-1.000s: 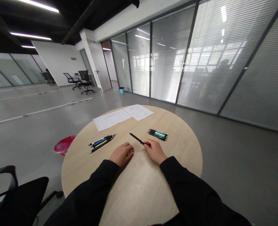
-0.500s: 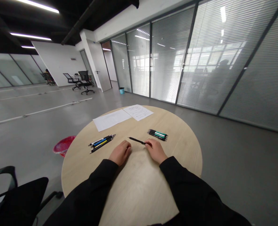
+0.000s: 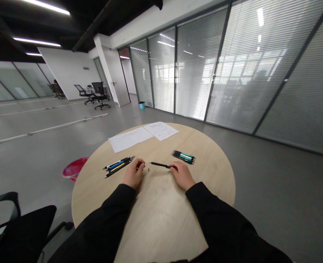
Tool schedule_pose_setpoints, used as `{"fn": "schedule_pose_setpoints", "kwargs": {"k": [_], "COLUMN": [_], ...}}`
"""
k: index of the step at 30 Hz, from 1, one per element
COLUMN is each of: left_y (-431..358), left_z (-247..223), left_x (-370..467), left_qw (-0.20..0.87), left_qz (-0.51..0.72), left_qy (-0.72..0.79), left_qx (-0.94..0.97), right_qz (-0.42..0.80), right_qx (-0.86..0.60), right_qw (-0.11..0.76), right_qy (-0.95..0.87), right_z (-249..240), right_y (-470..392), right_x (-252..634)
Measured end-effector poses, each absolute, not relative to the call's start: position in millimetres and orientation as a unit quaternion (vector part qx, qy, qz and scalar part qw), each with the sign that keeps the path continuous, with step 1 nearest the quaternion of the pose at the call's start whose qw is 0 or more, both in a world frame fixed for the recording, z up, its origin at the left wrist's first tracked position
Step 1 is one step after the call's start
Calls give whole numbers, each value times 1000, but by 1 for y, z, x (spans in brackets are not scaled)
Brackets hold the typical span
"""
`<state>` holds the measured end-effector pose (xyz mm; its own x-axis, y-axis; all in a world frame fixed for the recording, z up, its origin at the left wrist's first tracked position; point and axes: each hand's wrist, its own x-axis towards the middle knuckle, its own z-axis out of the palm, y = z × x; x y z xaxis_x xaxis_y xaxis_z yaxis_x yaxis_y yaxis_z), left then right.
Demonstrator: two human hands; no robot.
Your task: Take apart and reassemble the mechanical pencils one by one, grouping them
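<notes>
My right hand (image 3: pixel 182 174) pinches the rear end of a slim black pen (image 3: pixel 159 165), which lies almost level and points left. Just off its tip are the closed fingers of my left hand (image 3: pixel 134 173). A thin pale sliver shows between those fingers and the tip, too small to name. On the table below it sits a tiny brownish bit (image 3: pixel 148 169). Left of my left hand lies a group of pens (image 3: pixel 119 166) with black, white, blue and yellow parts. Beyond my right hand, several green, white and black pens (image 3: pixel 183 157) lie side by side.
Two printed paper sheets (image 3: pixel 131 139) lie at the far side of the round wooden table (image 3: pixel 161 226). A red basin (image 3: pixel 74 168) stands on the floor at the left, near a black chair (image 3: pixel 27 233). Glass partitions with blinds run along the right.
My left hand has shifted slightly left and turned, its fingers now pinched near the pen tip. The pen has levelled a little in my right hand. The tiny brownish bit now shows.
</notes>
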<state>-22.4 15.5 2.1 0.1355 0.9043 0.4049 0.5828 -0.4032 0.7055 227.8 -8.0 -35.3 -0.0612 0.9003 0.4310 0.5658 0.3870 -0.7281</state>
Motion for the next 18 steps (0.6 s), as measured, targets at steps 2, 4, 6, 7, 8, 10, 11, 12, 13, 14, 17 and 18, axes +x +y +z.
{"fn": "schedule_pose_setpoints", "kwargs": {"k": [2,4,6,7,8,10,11,12,13,14,17,18], "left_y": [16,15,15,15,14,15,15,15,15,15,14,14], "left_z": [2,3,5,5,5,5,5,4,4,4,5,6], "left_x": [-23,-23,-22,-22,-21,-21,-21,-21,-21,-21,-21,-21], "left_qw": [207,207,200,197,194,190,189,189,189,188,185,183], "left_qz": [426,429,427,426,425,427,428,428,428,429,424,421], "left_qy": [514,516,514,513,511,509,510,511,511,511,510,510], "left_qx": [716,712,716,719,721,722,722,721,721,721,726,727], "right_qz": [187,184,181,180,180,179,178,178,178,178,181,181], "right_qx": [-520,-520,-520,-520,-520,-520,-520,-520,-521,-521,-521,-521], "right_qw": [442,438,433,431,429,428,428,428,428,427,425,424], "right_qy": [-707,-710,-714,-715,-716,-717,-717,-717,-717,-717,-718,-718], "right_z": [-36,-37,-38,-38,-38,-38,-38,-38,-38,-38,-37,-36], "right_y": [-8,-7,-7,-7,-7,-7,-8,-8,-8,-8,-9,-9], "right_x": [228,228,228,228,228,228,228,228,228,228,228,228]}}
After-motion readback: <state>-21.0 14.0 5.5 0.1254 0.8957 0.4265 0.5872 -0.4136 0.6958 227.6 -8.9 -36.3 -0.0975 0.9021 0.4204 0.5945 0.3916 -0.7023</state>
